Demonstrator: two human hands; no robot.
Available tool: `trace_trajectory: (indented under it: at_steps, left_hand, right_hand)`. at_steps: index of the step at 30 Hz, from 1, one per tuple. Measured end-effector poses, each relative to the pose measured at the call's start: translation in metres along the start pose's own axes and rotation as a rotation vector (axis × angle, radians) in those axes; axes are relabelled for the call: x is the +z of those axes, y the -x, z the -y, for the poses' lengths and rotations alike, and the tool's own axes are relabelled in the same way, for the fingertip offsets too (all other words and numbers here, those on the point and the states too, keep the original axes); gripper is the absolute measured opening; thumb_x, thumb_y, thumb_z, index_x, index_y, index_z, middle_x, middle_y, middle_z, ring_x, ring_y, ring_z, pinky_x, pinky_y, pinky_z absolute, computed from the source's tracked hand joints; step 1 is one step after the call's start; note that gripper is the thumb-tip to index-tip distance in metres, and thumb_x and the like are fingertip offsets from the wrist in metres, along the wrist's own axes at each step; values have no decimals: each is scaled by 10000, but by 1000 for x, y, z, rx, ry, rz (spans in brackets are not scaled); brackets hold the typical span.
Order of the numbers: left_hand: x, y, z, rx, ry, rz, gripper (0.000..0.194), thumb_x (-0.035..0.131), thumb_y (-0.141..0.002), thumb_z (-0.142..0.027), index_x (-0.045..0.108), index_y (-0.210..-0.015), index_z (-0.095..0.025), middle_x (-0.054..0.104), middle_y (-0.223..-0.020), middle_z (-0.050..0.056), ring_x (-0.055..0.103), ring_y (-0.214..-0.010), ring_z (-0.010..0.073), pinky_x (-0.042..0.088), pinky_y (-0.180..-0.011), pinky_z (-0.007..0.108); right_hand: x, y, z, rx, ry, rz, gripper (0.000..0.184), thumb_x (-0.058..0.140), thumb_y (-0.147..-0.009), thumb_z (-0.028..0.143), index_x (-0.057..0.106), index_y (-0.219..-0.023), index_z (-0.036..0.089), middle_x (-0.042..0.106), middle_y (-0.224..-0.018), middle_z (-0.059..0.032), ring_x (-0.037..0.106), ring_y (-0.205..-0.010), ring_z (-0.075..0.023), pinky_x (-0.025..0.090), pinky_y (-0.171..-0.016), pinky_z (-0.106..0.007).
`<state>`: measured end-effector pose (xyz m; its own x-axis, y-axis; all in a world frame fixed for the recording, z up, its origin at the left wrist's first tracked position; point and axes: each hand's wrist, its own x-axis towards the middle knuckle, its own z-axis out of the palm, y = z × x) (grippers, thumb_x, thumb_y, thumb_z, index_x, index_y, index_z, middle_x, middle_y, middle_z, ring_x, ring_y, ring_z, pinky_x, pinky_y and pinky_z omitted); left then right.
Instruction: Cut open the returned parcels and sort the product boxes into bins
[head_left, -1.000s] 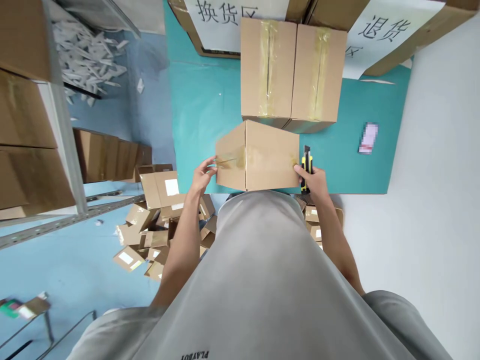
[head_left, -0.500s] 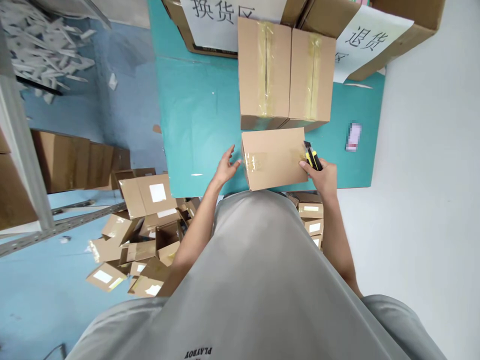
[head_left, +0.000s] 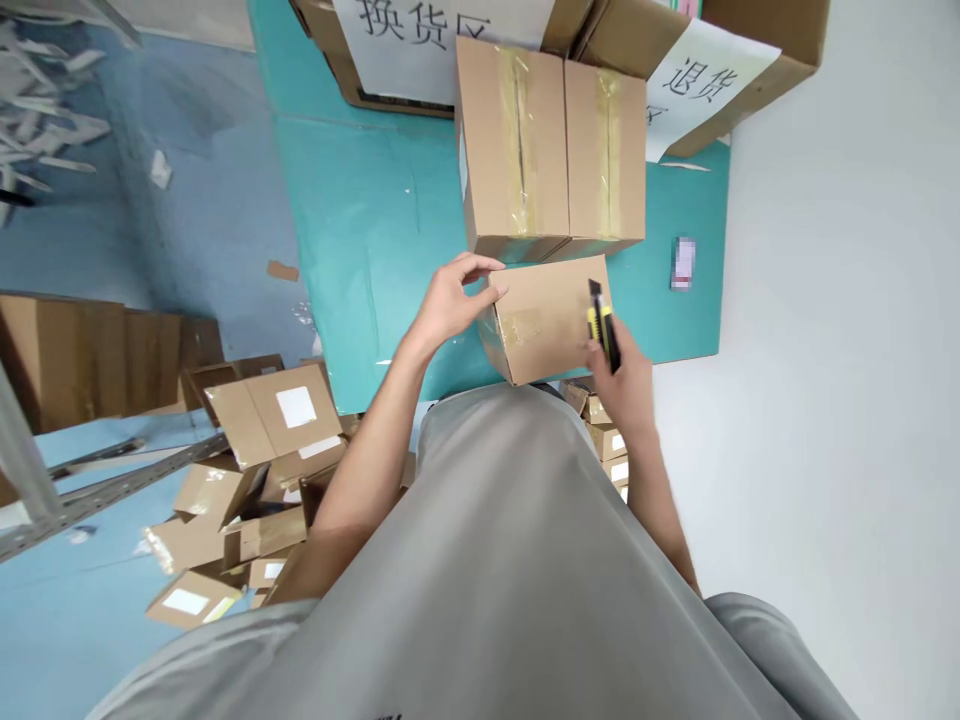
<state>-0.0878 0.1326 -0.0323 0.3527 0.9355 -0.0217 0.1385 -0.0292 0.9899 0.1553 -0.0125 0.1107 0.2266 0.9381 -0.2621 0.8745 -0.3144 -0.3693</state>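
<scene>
A small taped cardboard box point(head_left: 553, 320) lies on the teal table point(head_left: 360, 250), close in front of my body. My left hand point(head_left: 457, 300) grips its far left corner, with the thumb on the top face and the fingers along the far edge. In my right hand point(head_left: 624, 375) is a yellow-and-black box cutter point(head_left: 604, 328), held over the right end of the box with its tip pointing away from me. That hand is slightly blurred, and whether the cutter touches the cardboard I cannot tell.
Two taped cartons point(head_left: 551, 150) stand side by side just beyond the box. Behind them are larger open boxes with paper signs point(head_left: 450, 35). A small pixelated item point(head_left: 682, 263) lies at the right. Boxes point(head_left: 270, 420) are heaped on the floor at left; a white wall point(head_left: 840, 300) rises at right.
My left hand has moved from beside the box onto its far left corner. The cutter in my right hand has shifted left over the box top. The camera view has moved slightly.
</scene>
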Motion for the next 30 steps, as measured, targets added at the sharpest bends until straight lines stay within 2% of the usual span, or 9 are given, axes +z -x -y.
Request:
trace_trajectory:
  at_steps: [3,8,13,18,24,30]
  left_hand:
    - [-2,0,2,5,-10,20,321,801,-952,-367,791,-1236,-217,773,-1229,74,747,-1164,250,607,-1128,464]
    - [-2,-6,5,24,-1,35,316,812,-921,-371,802,-1196,-215,784,-1194,65,751,-1097,241,634,-1048,431]
    - [-1,-7,6,32,18,34,300,796,-916,-359,810,-1174,-206,791,-1209,74,755,-1068,240,642,-990,410]
    - [0,-8,7,43,30,49,311,793,-912,-355,807,-1181,-200,787,-1211,80,747,-1088,254,633,-1000,418]
    - [3,-11,16,79,72,65,311,783,-918,-339,797,-1205,-218,775,-1193,70,726,-1140,268,611,-1057,443]
    - [5,-10,16,91,90,52,290,780,-909,-320,800,-1179,-214,775,-1164,64,719,-1123,267,599,-1085,465]
  right_hand:
    - [14,17,39,-5,-1,146,663,397,-1175,486,456,-1771,203,846,-1306,-164,837,-1131,-355,665,-943,-451]
    - [31,22,81,-70,84,200,719,550,-1136,530,443,-1780,228,748,-1550,-157,785,-1295,-391,649,-999,-459]
    - [34,24,100,4,197,222,665,527,-1159,494,483,-1756,204,755,-1539,-163,794,-1259,-389,645,-978,-446]
    - [35,30,114,62,272,214,601,402,-1184,351,480,-1764,215,799,-1463,-161,820,-1154,-369,636,-962,-443]
    - [38,35,135,156,388,240,622,335,-1188,331,420,-1792,211,868,-1213,-157,827,-962,-337,619,-879,-407]
    - [40,39,150,190,436,235,608,331,-1203,322,388,-1799,214,854,-1182,-164,823,-955,-325,607,-874,-401]
